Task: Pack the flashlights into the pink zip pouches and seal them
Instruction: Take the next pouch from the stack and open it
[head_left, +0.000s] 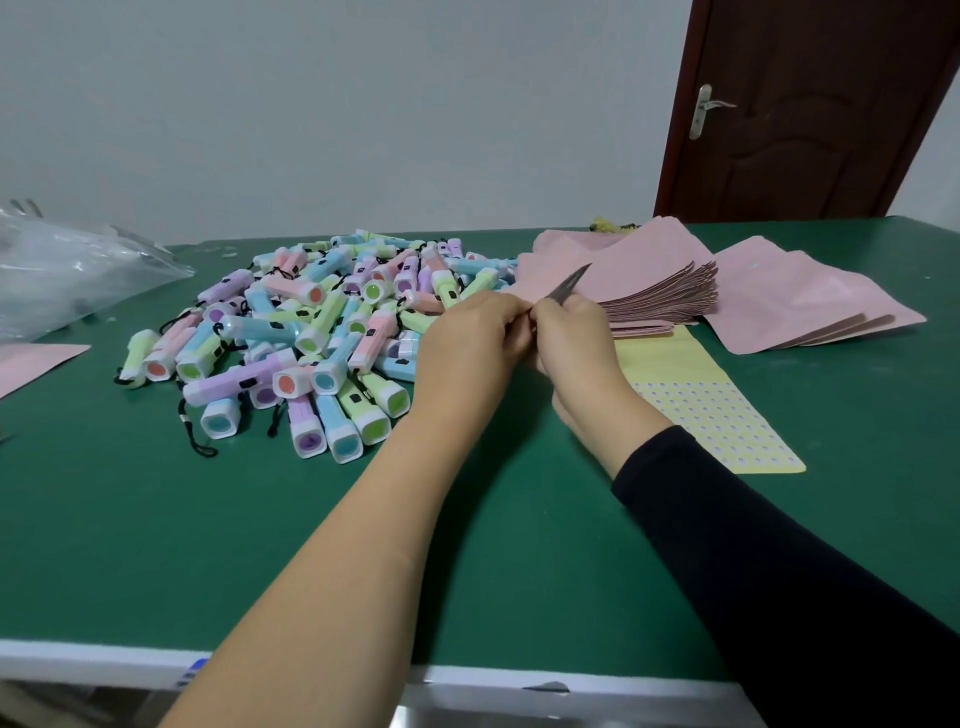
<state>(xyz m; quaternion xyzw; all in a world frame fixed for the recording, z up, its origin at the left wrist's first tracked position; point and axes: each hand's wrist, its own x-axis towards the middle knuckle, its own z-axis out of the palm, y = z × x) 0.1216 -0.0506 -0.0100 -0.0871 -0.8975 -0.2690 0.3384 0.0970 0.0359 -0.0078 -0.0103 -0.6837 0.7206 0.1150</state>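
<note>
Far left: crumpled clear plastic bag (67, 270), contents not discernible. One flat pink pouch (31, 364) lies just in front of it. Flashlights (311, 332) are loose in a pastel pile on the green table (208, 545). Left hand (472, 348) and right hand (576, 343) meet fingertip to fingertip just right of the pile. Right grips a grey pointed tool (569, 283), possibly tweezers. Left fingers are curled, can't tell on what. Behind the hands: fanned pouch stack (660, 296). Beside them: yellow dot-grid sheet (717, 410), print too small to read. Grey wall (363, 104), dark brown door (810, 104) at right.
</note>
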